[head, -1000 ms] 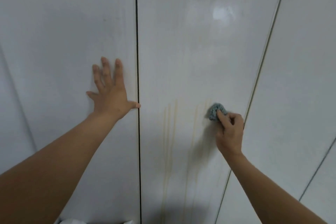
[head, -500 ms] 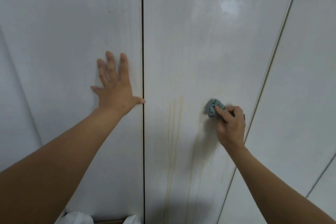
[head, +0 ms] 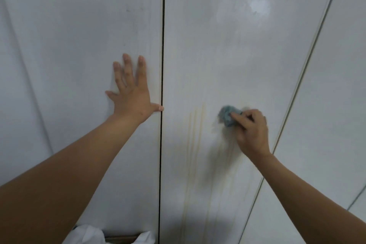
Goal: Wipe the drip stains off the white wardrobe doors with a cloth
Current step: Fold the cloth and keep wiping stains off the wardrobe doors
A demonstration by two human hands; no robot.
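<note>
White wardrobe doors fill the view. On the middle door (head: 227, 55) pale yellowish drip stains (head: 195, 140) run down in thin vertical streaks. My right hand (head: 251, 134) presses a bunched blue-grey cloth (head: 227, 118) against that door, just right of the clearest streaks. My left hand (head: 132, 95) lies flat with fingers spread on the left door (head: 79, 45), its thumb touching the dark gap (head: 162, 45) between the two doors.
A third door panel (head: 326, 105) stands to the right behind another seam. White fabric (head: 89, 235) and a brown strip show at the bottom edge below my left forearm. A bright light reflection (head: 257, 6) sits high on the middle door.
The view has shifted slightly, so both hands sit a bit lower-right in frame. The cloth and my right hand have edged left and down on the middle door. My left hand stays planted.
</note>
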